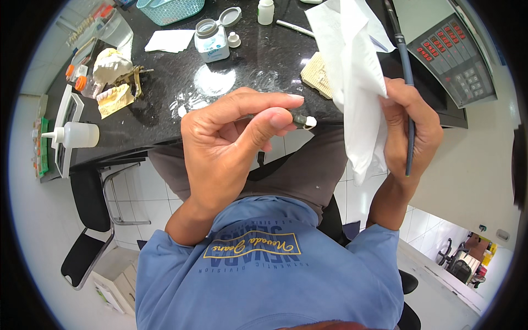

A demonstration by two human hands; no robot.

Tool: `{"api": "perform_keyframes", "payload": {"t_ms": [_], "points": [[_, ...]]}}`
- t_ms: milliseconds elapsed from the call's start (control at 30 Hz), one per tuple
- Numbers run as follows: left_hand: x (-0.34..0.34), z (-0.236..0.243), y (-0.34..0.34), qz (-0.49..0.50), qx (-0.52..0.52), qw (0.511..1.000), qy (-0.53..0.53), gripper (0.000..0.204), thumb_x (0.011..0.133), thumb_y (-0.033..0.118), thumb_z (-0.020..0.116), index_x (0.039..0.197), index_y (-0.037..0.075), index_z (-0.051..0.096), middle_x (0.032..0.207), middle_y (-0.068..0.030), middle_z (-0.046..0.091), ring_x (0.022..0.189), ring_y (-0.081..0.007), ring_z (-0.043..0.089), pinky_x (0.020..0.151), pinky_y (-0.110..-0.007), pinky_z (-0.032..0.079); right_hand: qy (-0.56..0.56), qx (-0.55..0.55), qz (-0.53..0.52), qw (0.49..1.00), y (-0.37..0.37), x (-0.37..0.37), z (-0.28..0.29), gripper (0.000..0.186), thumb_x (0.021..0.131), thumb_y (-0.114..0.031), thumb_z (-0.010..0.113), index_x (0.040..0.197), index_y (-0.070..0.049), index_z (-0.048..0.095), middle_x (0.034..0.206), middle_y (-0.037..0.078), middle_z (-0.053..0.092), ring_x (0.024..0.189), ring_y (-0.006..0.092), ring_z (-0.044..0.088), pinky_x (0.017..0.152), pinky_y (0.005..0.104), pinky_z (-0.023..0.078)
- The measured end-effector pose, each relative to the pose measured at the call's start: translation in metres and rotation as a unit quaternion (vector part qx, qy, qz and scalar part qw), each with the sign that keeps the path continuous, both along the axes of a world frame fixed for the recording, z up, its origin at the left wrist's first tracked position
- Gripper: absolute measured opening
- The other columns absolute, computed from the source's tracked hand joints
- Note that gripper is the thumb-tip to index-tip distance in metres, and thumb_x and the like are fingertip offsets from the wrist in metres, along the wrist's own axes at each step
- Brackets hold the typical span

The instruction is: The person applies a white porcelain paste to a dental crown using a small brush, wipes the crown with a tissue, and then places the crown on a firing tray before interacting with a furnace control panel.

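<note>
Above the table's near edge, my left hand (220,140) pinches a small dark piece (298,118) between thumb and fingertips. A white tooth-shaped tip (311,122) sticks out from its right end. To the right, my right hand (412,124) is closed on a crumpled white tissue (360,91), which hangs down beside the fingers. The same hand also holds a long, slim, dark brush-like tool (407,77), nearly upright; its upper end is cut off by the picture's rim. A gap separates the two hands.
On the black tabletop (165,118) stand an open jar (212,44), a small white bottle (265,12) and a squeeze bottle (77,135). A plaster model (113,66) is at left, a cream block (317,76) nearer the tissue. A device with red digits (451,60) stands right.
</note>
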State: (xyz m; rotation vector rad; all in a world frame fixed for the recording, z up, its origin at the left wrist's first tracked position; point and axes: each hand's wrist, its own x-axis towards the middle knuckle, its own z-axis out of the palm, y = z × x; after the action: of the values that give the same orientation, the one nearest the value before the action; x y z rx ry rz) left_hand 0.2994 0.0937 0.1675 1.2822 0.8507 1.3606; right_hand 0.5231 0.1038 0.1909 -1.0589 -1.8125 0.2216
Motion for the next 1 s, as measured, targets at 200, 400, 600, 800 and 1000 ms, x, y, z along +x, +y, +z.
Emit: {"api": "perform_keyframes", "payload": {"t_ms": [200, 400, 600, 800, 1000], "points": [[-0.004, -0.001, -0.002, 0.001, 0.017, 1.000, 0.012, 0.015, 0.085, 0.007, 0.068, 0.098, 0.001, 0.072, 0.078, -0.0084, 0.067, 0.067, -0.0071, 0.059, 0.049, -0.018, 0.041, -0.020, 0.025, 0.094, 0.995, 0.000, -0.008, 0.004, 0.013, 0.084, 0.008, 0.057, 0.092, 0.002, 0.066, 0.083, 0.014, 0.069, 0.070, 0.0178, 0.065, 0.065, 0.0254, 0.050], [-0.005, 0.002, -0.002, -0.002, 0.046, 0.998, 0.041, 0.013, 0.083, 0.003, 0.069, 0.095, -0.001, 0.072, 0.077, -0.0083, 0.067, 0.067, -0.0076, 0.057, 0.054, -0.019, 0.042, 0.064, -0.038, 0.176, 0.981, -0.004, -0.018, 0.000, 0.014, 0.084, 0.007, 0.055, 0.091, 0.001, 0.066, 0.088, 0.018, 0.070, 0.077, 0.0230, 0.069, 0.065, 0.0285, 0.053], [-0.007, 0.002, -0.005, -0.006, 0.019, 1.000, 0.007, 0.012, 0.082, -0.002, 0.069, 0.094, -0.005, 0.071, 0.080, -0.0089, 0.067, 0.072, -0.0099, 0.059, 0.062, -0.021, 0.045, -0.017, -0.023, 0.176, 0.984, -0.005, -0.026, -0.002, 0.015, 0.079, 0.004, 0.060, 0.091, -0.003, 0.068, 0.093, 0.016, 0.070, 0.076, 0.0247, 0.069, 0.062, 0.0287, 0.054], [-0.008, 0.000, -0.004, -0.009, 0.027, 1.000, 0.004, 0.011, 0.082, -0.002, 0.068, 0.093, -0.005, 0.070, 0.082, -0.0094, 0.067, 0.074, -0.0104, 0.060, 0.063, -0.022, 0.047, -0.082, 0.027, 0.157, 0.984, -0.006, -0.027, -0.006, 0.025, 0.069, 0.001, 0.066, 0.093, -0.006, 0.070, 0.096, 0.012, 0.070, 0.074, 0.0238, 0.068, 0.061, 0.0298, 0.054], [-0.009, 0.000, -0.005, -0.007, -0.002, 1.000, 0.001, 0.012, 0.082, -0.002, 0.069, 0.094, -0.005, 0.070, 0.083, -0.0089, 0.067, 0.076, -0.0103, 0.061, 0.066, -0.022, 0.048, -0.090, 0.012, 0.160, 0.983, -0.006, -0.026, -0.006, 0.025, 0.071, 0.003, 0.064, 0.094, -0.005, 0.070, 0.096, 0.014, 0.070, 0.074, 0.0254, 0.068, 0.063, 0.0312, 0.054]]}}
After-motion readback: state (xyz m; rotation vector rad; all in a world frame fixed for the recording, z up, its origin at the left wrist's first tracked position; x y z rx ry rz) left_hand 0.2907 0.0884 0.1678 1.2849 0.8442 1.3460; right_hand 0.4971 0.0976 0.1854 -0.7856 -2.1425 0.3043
